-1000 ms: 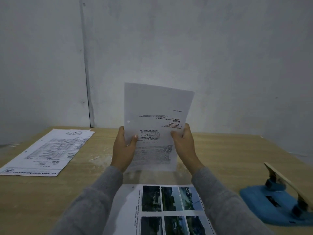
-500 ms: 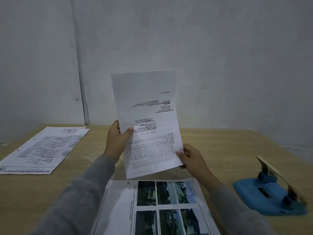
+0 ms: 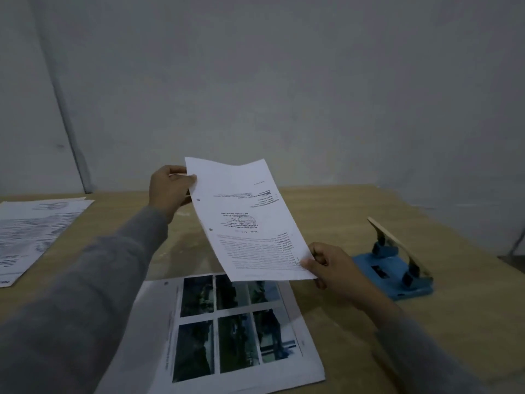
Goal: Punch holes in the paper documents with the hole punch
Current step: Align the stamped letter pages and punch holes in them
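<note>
A white text sheet (image 3: 250,220) hangs tilted above the wooden table (image 3: 355,322), with two punched holes along its left edge. My left hand (image 3: 170,189) pinches its far left corner and my right hand (image 3: 332,265) pinches its near right corner. The blue hole punch (image 3: 395,268) with its raised lever stands on the table right of my right hand. Below the held sheet lies a stack of pages (image 3: 227,331) printed with photos, a hole visible near its top left corner.
A second pile of text documents (image 3: 34,234) lies at the table's left edge. Grey walls close off the back and right side. Bare wood shows between the piles and in front of the punch.
The sheet has tipped from nearly upright to a slanted, flatter pose and drifted right. My left hand slid up to its far corner; my right hand moved down to the near corner.
</note>
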